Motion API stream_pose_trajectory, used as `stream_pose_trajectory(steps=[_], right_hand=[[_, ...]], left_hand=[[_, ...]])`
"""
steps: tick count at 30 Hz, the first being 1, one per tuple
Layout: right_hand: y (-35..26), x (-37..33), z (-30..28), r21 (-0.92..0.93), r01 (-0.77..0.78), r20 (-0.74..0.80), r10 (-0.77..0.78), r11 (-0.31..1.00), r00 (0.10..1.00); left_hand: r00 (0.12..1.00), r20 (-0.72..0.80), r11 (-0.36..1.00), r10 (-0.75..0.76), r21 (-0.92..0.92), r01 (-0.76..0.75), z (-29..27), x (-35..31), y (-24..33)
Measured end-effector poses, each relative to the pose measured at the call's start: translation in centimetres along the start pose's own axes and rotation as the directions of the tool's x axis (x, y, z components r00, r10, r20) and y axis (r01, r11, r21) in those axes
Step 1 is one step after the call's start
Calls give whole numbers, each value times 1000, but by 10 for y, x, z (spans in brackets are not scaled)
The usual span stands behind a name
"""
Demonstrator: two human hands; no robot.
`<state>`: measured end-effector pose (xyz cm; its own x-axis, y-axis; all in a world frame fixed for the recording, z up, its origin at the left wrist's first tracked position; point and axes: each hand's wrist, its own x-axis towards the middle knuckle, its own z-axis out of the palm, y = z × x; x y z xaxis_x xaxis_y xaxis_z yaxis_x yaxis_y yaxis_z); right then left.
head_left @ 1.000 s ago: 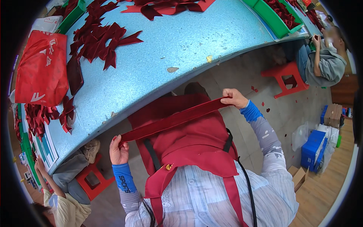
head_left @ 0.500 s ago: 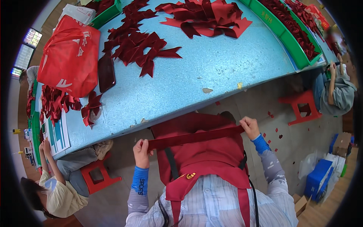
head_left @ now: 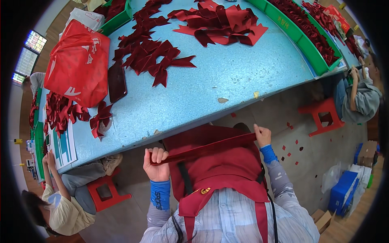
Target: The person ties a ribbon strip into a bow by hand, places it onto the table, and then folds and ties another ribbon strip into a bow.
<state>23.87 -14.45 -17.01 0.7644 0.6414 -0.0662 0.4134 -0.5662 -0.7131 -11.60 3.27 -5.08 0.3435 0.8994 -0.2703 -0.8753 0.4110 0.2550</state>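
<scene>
- Left hand (head_left: 156, 164): fingers curled tight over one end of a dark red ribbon strip (head_left: 204, 149), fist closed on it, below the near edge of the blue worktable (head_left: 227, 77).
- Right hand (head_left: 263, 135): pinched closed on the other end of the same strip, slightly higher and nearer the table edge.
- Ribbon strip: stretched taut between the two hands, rising toward the right, held over the lap against a red apron (head_left: 219, 170); it is clear of the tabletop.
- Table edge: the curved near edge runs from lower left to upper right just above the hands; the open gap between edge and torso is narrow.
- Tabletop: a broad bare blue stretch lies behind the near edge. Further back, a scatter of cut ribbon pieces (head_left: 150, 52) and a heap of red fabric offcuts (head_left: 221, 22).
- Left of the tabletop: a red carrier bag (head_left: 79, 65), with a finished ribbon bow (head_left: 99, 117) near the edge below it.
- Far right edge: long green trays (head_left: 302, 34) filled with red pieces.
- Floor, right: grey floor with small red scraps; a red stool (head_left: 322, 113), a seated person (head_left: 358, 99) beyond it, and a blue crate (head_left: 342, 190) lower right.
- Floor, left: another seated person (head_left: 60, 202) on a red stool (head_left: 105, 190), close beside the left forearm.
</scene>
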Motion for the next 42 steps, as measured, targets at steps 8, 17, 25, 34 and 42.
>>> stream_pose_trajectory(steps=[8, 17, 25, 34, 42], right_hand=[[38, -3, -22, -205, 145, -201, -186, 968, 962], [17, 1, -17, -379, 217, -264, -330, 899, 906], [27, 4, -10, -457, 184, -250, -325, 870, 912], [28, 0, -17, -426, 158, -304, -305, 891, 902], [-36, 4, -63, 482, -351, 420, 141, 803, 897]], left_hand=[[925, -218, 929, -310, 136, 344, -1, -31, -24], [919, -159, 908, -360, 166, 385, -9, -5, -13], [918, -290, 923, -270, 193, 333, -24, 1, -12], [914, -341, 957, -218, 109, 269, -44, -1, 5], [942, -334, 977, -44, 181, 110, -57, 8, 32]])
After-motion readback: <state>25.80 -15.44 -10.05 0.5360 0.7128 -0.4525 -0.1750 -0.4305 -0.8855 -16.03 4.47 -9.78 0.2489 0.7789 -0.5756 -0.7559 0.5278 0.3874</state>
